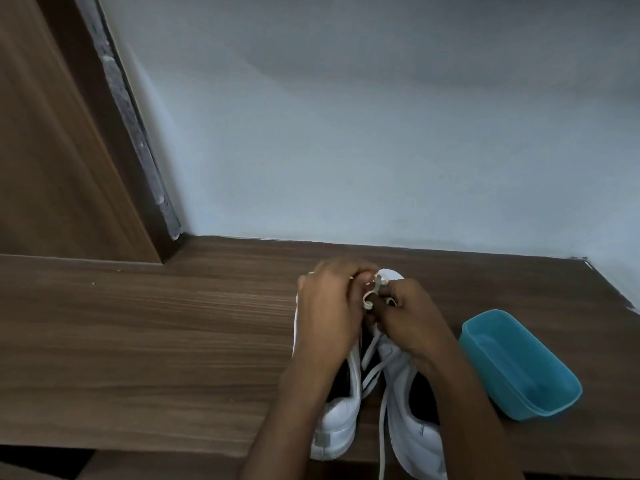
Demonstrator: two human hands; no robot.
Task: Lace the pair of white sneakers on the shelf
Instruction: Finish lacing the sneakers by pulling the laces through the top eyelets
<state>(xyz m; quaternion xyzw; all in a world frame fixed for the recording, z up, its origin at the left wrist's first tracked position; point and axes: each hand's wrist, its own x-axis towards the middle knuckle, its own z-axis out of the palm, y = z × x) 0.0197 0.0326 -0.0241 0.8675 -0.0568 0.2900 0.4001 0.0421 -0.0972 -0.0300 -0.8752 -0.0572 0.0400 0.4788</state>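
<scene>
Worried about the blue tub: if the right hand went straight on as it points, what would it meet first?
Likely the left hand, just across the lace both pinch; the blue tub lies aside.

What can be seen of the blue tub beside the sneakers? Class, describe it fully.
The blue tub is an oblong, open-topped container with rounded corners, in a plain turquoise that looks like smooth plastic. No lid shows, and nothing can be seen inside it. It sits on the wooden shelf, near the front edge, to the right of the right sneaker. It appears slightly tipped, though the wide lens may cause that.
</scene>
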